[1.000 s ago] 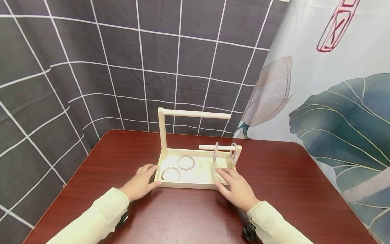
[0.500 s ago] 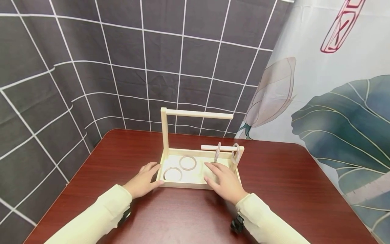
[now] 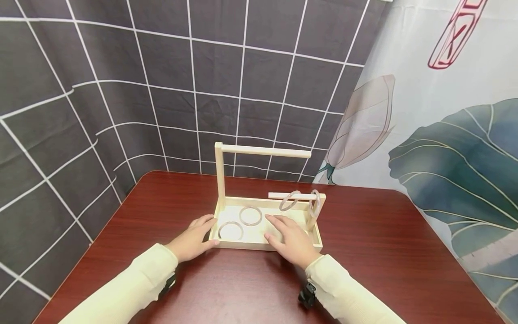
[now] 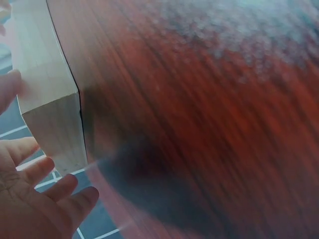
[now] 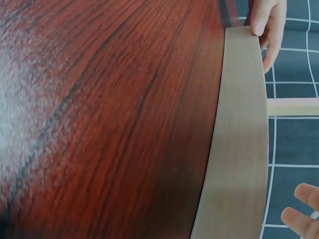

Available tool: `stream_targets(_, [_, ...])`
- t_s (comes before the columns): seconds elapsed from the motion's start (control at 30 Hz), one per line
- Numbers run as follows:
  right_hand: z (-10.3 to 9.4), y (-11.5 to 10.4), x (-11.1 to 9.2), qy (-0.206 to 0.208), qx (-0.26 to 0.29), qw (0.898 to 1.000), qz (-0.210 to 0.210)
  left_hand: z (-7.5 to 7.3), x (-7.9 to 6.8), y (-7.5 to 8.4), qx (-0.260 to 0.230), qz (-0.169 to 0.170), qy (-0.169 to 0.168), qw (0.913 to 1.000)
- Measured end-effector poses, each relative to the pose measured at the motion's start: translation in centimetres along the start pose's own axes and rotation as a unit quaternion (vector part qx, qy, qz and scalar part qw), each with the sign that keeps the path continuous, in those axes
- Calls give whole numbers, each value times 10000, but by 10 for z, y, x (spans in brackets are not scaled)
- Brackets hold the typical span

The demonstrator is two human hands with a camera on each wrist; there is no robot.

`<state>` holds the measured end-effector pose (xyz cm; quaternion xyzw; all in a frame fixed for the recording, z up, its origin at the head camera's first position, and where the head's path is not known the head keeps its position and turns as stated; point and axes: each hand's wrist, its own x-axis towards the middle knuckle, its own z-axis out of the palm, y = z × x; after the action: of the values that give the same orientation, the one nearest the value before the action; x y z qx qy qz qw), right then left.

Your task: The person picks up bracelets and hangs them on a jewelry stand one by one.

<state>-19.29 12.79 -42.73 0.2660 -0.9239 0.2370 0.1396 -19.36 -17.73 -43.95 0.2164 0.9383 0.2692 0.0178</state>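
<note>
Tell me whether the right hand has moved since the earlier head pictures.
Yes: judged against the wooden tray, the right hand has shifted left, away from the tray's right end.

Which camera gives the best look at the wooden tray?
The head camera: it shows the tray from above, inside and out, though the left hand and right hand hide parts of it. The left wrist camera shows just an outer corner, and the right wrist camera mainly one long outer wall.
</note>
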Motion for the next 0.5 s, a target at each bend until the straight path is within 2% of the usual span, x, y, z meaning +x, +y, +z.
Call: stream_targets(0.5, [21,-5,12,-198,150,9995,169,1,3,-4,-34,-39,-29,10000])
